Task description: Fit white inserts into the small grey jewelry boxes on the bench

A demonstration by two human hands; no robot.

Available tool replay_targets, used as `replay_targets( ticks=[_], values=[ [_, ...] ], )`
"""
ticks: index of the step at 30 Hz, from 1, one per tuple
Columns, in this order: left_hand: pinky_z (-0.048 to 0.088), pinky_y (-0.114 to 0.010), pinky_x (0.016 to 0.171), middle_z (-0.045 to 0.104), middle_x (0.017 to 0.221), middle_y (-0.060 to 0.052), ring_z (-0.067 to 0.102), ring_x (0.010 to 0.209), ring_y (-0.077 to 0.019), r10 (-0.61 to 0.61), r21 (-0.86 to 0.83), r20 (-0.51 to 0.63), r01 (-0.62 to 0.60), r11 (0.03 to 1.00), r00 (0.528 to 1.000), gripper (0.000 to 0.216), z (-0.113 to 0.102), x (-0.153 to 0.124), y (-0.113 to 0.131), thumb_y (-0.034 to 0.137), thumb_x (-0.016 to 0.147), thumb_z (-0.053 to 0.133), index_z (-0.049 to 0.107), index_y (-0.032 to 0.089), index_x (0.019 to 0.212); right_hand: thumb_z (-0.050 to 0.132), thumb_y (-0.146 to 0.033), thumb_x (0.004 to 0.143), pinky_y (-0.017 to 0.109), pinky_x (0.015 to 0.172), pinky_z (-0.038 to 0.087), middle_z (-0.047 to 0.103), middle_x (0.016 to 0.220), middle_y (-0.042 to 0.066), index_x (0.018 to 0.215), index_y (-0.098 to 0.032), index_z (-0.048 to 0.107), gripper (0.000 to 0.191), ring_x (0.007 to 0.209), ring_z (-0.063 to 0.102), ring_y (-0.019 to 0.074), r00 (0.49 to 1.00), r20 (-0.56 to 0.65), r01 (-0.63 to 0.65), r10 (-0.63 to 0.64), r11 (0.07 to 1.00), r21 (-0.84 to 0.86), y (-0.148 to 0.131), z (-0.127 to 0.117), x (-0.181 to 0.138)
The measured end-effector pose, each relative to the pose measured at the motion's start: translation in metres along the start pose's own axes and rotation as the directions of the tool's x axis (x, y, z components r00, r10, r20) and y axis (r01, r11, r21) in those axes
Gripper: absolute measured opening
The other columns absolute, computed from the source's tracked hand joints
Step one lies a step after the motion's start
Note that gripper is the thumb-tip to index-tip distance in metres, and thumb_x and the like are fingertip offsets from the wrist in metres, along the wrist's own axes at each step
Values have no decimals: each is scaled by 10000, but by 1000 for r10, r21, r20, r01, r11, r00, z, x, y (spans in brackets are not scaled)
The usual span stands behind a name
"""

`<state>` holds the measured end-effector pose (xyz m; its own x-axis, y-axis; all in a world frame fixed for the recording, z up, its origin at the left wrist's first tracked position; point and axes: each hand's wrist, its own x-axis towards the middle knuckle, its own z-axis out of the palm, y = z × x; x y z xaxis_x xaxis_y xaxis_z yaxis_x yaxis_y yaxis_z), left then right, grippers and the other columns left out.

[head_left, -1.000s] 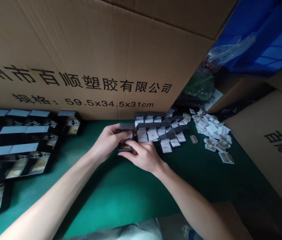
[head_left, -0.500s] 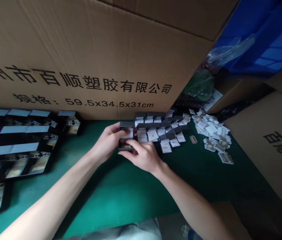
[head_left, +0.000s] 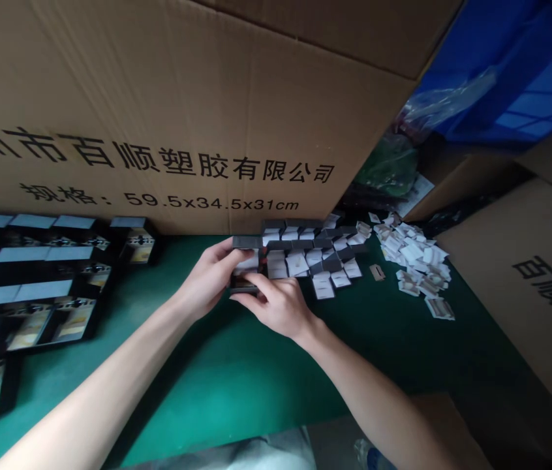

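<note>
A small black box (head_left: 246, 242) with its lid raised is held between my two hands above the green table. Closed round its left side, my left hand (head_left: 210, 274) lays its thumb over the whitish insert inside. My right hand (head_left: 278, 302) pinches the box's near right edge, fingers reaching into the lower part. The fingers hide much of the inside. Just beyond my right hand stand rows of small dark boxes with white inserts (head_left: 298, 264). Farther right lies a heap of loose white inserts (head_left: 415, 254).
Several open black boxes with yellowish contents (head_left: 29, 326) stand in rows at the left of the green table (head_left: 198, 385). A big printed carton (head_left: 183, 98) walls off the back. Another carton (head_left: 515, 261) is at the right, with a blue crate (head_left: 525, 85) behind.
The fingers of my right hand have shifted slightly over the lower part of the box, covering more of its inside. The whole view has moved a little; both hands keep their hold.
</note>
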<state>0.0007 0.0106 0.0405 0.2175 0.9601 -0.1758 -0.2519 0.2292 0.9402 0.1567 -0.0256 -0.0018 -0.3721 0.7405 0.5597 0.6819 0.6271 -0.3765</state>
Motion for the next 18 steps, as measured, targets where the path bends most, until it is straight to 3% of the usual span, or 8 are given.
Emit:
replay_targets(
  ticks=[5,8,14,18],
  values=[
    [575,-293,754,788,1011,-65,740,897,-236,-1,-48,26,2,999,1000,419,-1,-1,0,454,802,761,723,205,1137,562,-479,1022,218,635,522,784,728,-9,1211,-198,715,372,569,693,111,1000,8,11,-11,1000,-8,1,0,0],
    [589,-321,716,781,973,-61,741,876,-261,8,-110,-49,-13,994,999,456,-1,2,2,564,831,680,703,198,1102,548,-493,1023,228,614,516,756,668,-13,1224,-169,702,411,523,662,109,998,-10,57,-57,998,-22,0,-4,1],
    [604,-322,690,771,898,-75,744,876,-275,-3,-181,-246,-43,983,969,481,-4,6,11,629,884,543,696,181,969,553,-265,1022,238,507,412,656,548,-45,881,-185,687,211,452,596,83,962,-253,76,-102,991,-113,5,-27,10],
    [611,-316,692,778,926,-79,746,878,-263,-19,-175,-303,-36,984,953,455,-5,6,12,606,897,562,693,182,997,563,-226,1002,250,511,381,626,525,-42,783,-198,631,231,433,569,88,946,-303,54,-111,980,-189,8,-33,11]
  ],
)
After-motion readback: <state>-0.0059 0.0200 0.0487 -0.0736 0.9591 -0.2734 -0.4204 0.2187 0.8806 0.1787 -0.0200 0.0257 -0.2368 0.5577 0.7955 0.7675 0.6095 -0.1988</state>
